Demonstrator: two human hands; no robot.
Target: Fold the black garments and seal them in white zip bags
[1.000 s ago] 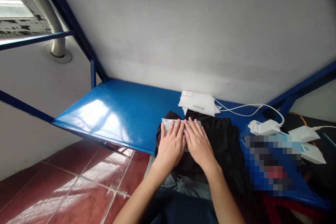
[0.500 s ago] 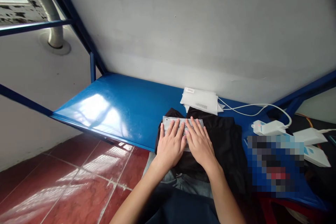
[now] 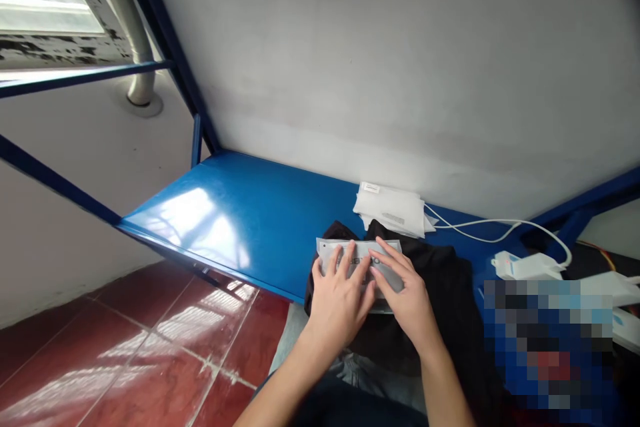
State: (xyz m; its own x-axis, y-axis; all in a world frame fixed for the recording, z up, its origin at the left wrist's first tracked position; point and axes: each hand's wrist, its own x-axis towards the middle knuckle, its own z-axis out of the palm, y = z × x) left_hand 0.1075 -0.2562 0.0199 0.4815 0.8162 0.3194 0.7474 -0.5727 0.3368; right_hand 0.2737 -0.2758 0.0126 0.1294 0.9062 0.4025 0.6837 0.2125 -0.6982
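A flat translucent plastic packet [image 3: 387, 278] with dark lettering and a small hole near its upper left corner lies on black fabric [image 3: 445, 280] over my lap. My left hand [image 3: 340, 293] rests on the packet's left half, fingers spread and pressing lightly. At the right half is my right hand [image 3: 407, 290], raised on its side. Its fingers are apart and its thumb and fingertips touch the packet's surface near the middle. Both hands cover part of the lettering, so I cannot read it whole.
A small stack of white packets [image 3: 393, 210] lies on the blue bench [image 3: 275, 207] against the wall. White power strips [image 3: 527, 265] and a white cable [image 3: 480, 223] are at the right, beside a blurred-out blue item [image 3: 550, 347]. Blue metal bars [image 3: 175, 67] frame the left side.
My right hand has lifted from lying flat on the packet and turned onto its side. My left fingers have spread and bent slightly. The view has shifted a little.
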